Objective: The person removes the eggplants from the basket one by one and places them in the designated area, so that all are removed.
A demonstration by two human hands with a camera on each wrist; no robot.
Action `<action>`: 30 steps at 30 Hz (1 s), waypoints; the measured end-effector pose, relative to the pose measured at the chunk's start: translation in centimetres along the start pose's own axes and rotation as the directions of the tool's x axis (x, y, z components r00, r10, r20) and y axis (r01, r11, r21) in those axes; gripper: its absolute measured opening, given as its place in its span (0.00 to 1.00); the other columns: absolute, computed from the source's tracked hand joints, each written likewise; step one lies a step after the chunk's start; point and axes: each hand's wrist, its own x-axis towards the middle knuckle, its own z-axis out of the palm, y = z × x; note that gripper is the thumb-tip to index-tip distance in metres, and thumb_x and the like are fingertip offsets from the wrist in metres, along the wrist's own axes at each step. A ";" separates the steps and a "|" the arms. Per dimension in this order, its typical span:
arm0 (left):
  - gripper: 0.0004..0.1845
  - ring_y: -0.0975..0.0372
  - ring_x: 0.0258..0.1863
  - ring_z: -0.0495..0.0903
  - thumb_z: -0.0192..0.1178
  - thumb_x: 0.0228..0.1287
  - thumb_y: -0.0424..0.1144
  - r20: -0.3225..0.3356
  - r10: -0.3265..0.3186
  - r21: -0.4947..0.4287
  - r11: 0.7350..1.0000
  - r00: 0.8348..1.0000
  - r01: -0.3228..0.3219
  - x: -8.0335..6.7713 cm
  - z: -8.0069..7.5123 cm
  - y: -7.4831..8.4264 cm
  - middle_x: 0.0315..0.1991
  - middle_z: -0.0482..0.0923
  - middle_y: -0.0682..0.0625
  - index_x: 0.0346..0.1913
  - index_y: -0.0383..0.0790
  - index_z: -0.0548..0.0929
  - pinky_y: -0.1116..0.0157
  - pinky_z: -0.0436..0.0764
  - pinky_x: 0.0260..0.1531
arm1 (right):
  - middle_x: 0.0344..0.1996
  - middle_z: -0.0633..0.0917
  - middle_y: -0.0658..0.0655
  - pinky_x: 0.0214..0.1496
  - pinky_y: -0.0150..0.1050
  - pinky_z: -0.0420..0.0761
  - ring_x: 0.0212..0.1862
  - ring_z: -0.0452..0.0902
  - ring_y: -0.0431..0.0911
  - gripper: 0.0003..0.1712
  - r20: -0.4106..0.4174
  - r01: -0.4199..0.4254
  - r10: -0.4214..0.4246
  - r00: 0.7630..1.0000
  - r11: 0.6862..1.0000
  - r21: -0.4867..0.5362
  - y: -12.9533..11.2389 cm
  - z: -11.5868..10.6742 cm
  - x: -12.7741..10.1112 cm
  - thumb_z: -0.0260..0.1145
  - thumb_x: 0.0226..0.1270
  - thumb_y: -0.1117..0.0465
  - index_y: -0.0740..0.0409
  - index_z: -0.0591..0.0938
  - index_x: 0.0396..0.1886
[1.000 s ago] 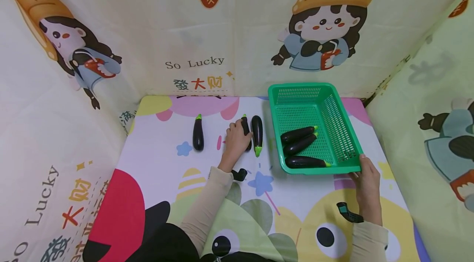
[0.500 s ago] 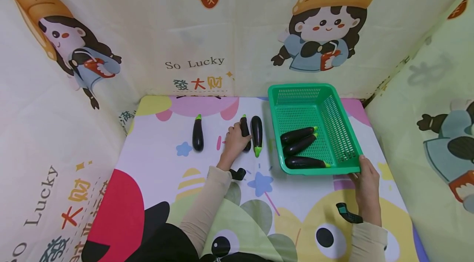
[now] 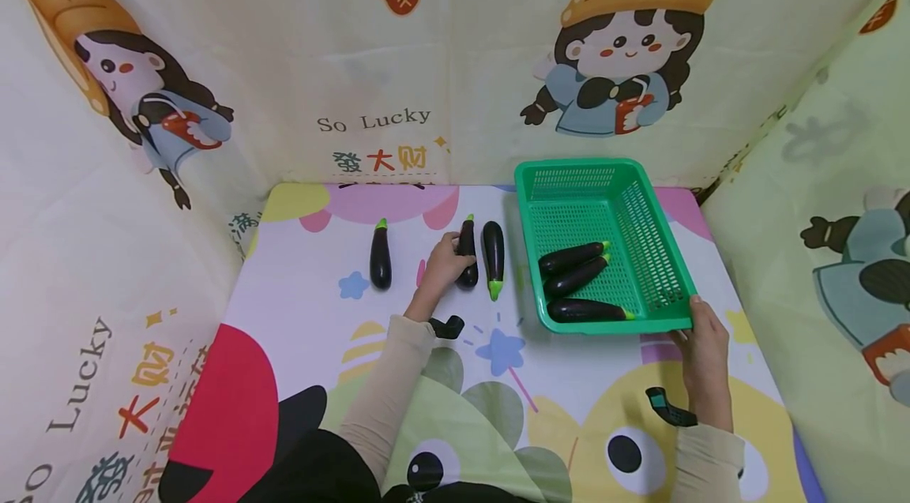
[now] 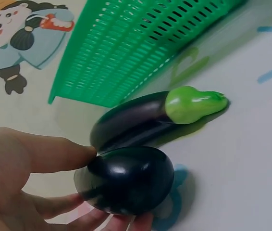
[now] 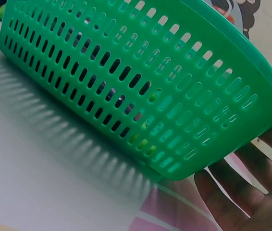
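Observation:
My left hand (image 3: 439, 264) holds a dark purple eggplant (image 3: 467, 236) between thumb and fingers, its green stem end pointing away. In the left wrist view the rounded end of this eggplant (image 4: 131, 180) faces the camera, the thumb on one side and the fingertips below. Just right of it lies a second eggplant (image 3: 493, 250), green end toward me. A third eggplant (image 3: 381, 257) lies apart on the left. My right hand (image 3: 706, 341) holds the near right corner of a green plastic basket (image 3: 671, 266); in the right wrist view its fingers (image 5: 251, 168) reach against the outer wall.
Inside the basket lie three eggplants (image 3: 584, 310), all near its front left. A cartoon-printed mat (image 3: 306, 345) covers the table. Printed cloth walls (image 3: 483, 53) enclose the back and both sides.
My left hand has shifted slightly left with the eggplant, widening the gap to its neighbour on the right. The right hand and the basket stay where they were.

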 end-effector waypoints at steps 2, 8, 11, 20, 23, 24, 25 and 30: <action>0.36 0.44 0.65 0.79 0.65 0.67 0.36 0.016 -0.005 -0.033 0.999 1.000 0.006 0.0 -0.4 0.2 0.67 0.77 0.32 0.76 0.33 0.67 0.47 0.78 0.66 | 0.50 0.83 0.42 0.46 0.23 0.83 0.48 0.83 0.33 0.27 -0.002 -0.001 0.001 1.000 1.000 0.004 0.0 0.0 0.0 0.55 0.83 0.45 0.52 0.75 0.72; 0.34 0.43 0.61 0.83 0.62 0.70 0.33 0.105 -0.029 -0.234 0.971 0.994 0.053 0.1 -1.9 1.4 0.70 0.75 0.33 0.78 0.40 0.67 0.47 0.83 0.60 | 0.50 0.83 0.42 0.46 0.23 0.83 0.49 0.83 0.34 0.27 0.010 -0.002 0.002 1.000 1.000 0.011 0.0 0.0 0.0 0.55 0.82 0.45 0.53 0.75 0.72; 0.34 0.44 0.59 0.83 0.60 0.71 0.33 0.136 -0.011 -0.285 0.957 0.991 0.049 0.1 -2.7 2.2 0.70 0.73 0.33 0.78 0.41 0.67 0.46 0.84 0.59 | 0.50 0.83 0.42 0.46 0.23 0.83 0.49 0.83 0.34 0.26 0.009 0.002 -0.002 1.000 1.000 0.022 -0.1 0.0 0.0 0.56 0.82 0.45 0.52 0.76 0.70; 0.33 0.48 0.61 0.82 0.58 0.71 0.34 0.222 0.023 -0.322 0.945 0.975 0.051 0.3 -4.0 4.3 0.71 0.75 0.37 0.78 0.46 0.69 0.44 0.80 0.64 | 0.49 0.83 0.43 0.45 0.24 0.83 0.47 0.83 0.33 0.21 0.007 0.011 -0.012 1.000 0.999 0.032 0.0 0.0 0.1 0.57 0.82 0.46 0.50 0.80 0.65; 0.32 0.48 0.63 0.80 0.58 0.71 0.35 0.261 0.040 -0.315 0.948 0.964 0.046 0.4 -4.4 5.1 0.71 0.75 0.40 0.78 0.49 0.69 0.42 0.77 0.67 | 0.49 0.83 0.43 0.45 0.24 0.83 0.46 0.83 0.33 0.21 0.004 0.009 -0.010 1.000 0.999 0.033 0.0 0.0 0.1 0.57 0.82 0.46 0.49 0.80 0.64; 0.32 0.49 0.64 0.80 0.58 0.71 0.36 0.273 0.050 -0.312 0.949 0.961 0.039 0.6 -4.5 5.3 0.71 0.75 0.40 0.78 0.49 0.70 0.42 0.76 0.67 | 0.48 0.83 0.43 0.45 0.24 0.83 0.46 0.83 0.33 0.20 0.002 0.009 -0.009 1.000 0.999 0.032 0.0 0.0 0.1 0.57 0.82 0.46 0.49 0.80 0.63; 0.32 0.49 0.63 0.80 0.59 0.72 0.36 0.283 0.060 -0.305 0.952 0.957 0.031 0.7 -4.5 5.6 0.70 0.75 0.41 0.77 0.50 0.70 0.42 0.76 0.68 | 0.49 0.83 0.43 0.45 0.24 0.83 0.46 0.83 0.33 0.21 0.004 0.010 -0.010 1.000 0.999 0.031 0.0 -0.1 0.1 0.57 0.82 0.46 0.49 0.80 0.64; 0.31 0.49 0.56 0.84 0.59 0.71 0.36 0.327 0.108 -0.291 0.957 0.939 -0.009 1.5 -4.7 7.1 0.66 0.78 0.40 0.77 0.50 0.72 0.40 0.77 0.66 | 0.50 0.83 0.42 0.46 0.23 0.83 0.48 0.83 0.33 0.25 0.012 0.006 -0.006 1.000 1.000 0.016 0.1 -0.1 0.0 0.56 0.82 0.45 0.52 0.77 0.69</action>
